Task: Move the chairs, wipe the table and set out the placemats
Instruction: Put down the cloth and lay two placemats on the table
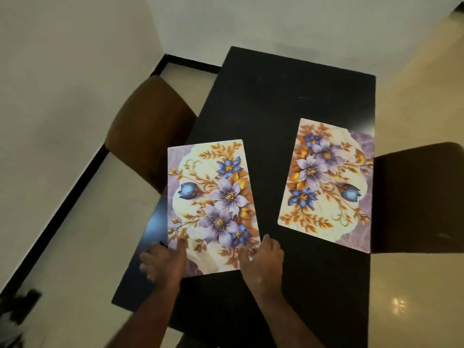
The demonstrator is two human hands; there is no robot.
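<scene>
A black table carries two floral placemats. The left placemat lies at the table's left edge, its left side reaching past that edge. My left hand grips its near left corner, thumb on top and fingers curled below. My right hand holds its near right corner, fingers curled over the mat's edge. The right placemat lies flat along the table's right edge, untouched. A brown chair stands at the table's left side, and a dark chair at the right side.
White walls with a black skirting strip run along the left and back. Glossy cream floor lies to the right. A dark blurred object sits at the lower left edge of view.
</scene>
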